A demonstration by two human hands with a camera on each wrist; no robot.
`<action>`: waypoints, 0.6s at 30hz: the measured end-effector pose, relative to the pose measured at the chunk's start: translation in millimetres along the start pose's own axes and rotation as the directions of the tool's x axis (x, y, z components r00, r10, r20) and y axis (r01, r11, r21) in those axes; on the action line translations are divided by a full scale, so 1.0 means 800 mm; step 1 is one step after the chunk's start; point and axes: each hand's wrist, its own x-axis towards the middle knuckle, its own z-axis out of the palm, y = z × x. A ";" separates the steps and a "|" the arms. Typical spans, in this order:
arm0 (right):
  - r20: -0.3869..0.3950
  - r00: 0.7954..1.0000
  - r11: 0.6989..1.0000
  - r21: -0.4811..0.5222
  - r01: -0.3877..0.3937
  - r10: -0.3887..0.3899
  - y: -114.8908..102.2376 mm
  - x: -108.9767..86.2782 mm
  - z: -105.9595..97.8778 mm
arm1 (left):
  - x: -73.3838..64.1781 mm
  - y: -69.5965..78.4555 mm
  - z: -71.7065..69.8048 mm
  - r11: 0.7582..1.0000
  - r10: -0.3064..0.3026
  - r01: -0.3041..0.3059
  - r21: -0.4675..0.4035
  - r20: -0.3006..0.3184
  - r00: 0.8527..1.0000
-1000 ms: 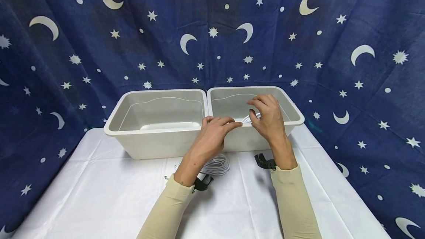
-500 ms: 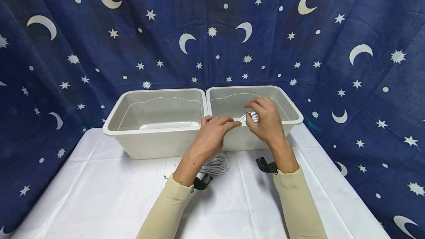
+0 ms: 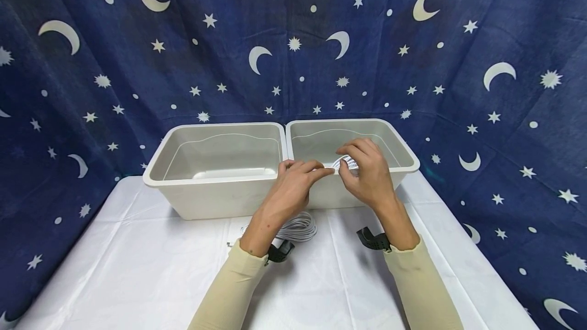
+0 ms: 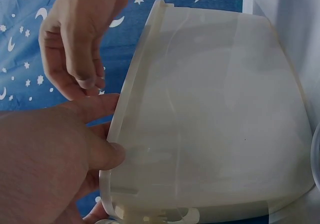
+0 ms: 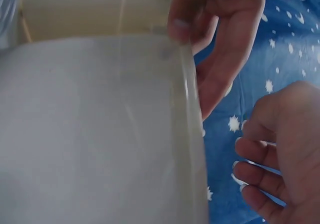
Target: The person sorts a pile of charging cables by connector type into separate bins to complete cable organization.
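Observation:
My left hand (image 3: 293, 187) grips the near rim of the right-hand light grey plastic bin (image 3: 337, 195). In the left wrist view its thumb presses the outer wall of the bin (image 4: 215, 104) while the other fingers go over the rim. Above that same rim, to the right, hovers my right hand (image 3: 370, 177), fingers and thumb loosely bent. Nothing shows between them in the right wrist view, where the right hand (image 5: 285, 154) is apart from the bin. A coiled white cable (image 3: 349, 162) lies inside the bin, partly hidden by the right hand and the rim.
Another grey bin (image 3: 220, 197) stands against the first on the left. A coil of white cable (image 3: 300, 227) lies on the white tablecloth (image 3: 151, 269) behind the left wrist. A dark blue curtain (image 3: 293, 9) with moons and stars hangs behind.
The right hand has come slightly down and left over the bin, and its forearm has shifted right. My left hand stays on the rim.

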 end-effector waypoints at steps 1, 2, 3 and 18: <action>-0.002 1.000 1.000 0.008 0.007 -0.007 -0.002 -0.001 -0.001 | 0.000 0.000 -0.001 1.000 0.001 -0.001 -0.002 -0.001 1.000; 0.002 1.000 1.000 0.014 0.016 -0.016 -0.005 -0.001 -0.002 | 0.000 0.000 -0.001 1.000 0.001 -0.001 -0.004 -0.002 1.000; 0.008 1.000 1.000 0.017 0.025 -0.025 -0.007 -0.002 -0.003 | 0.000 0.000 -0.001 1.000 0.002 -0.002 -0.005 -0.004 1.000; 0.086 0.987 0.991 0.005 0.137 -0.137 -0.040 -0.031 -0.017 | -0.001 0.001 -0.002 1.000 -0.010 0.010 -0.029 0.007 1.000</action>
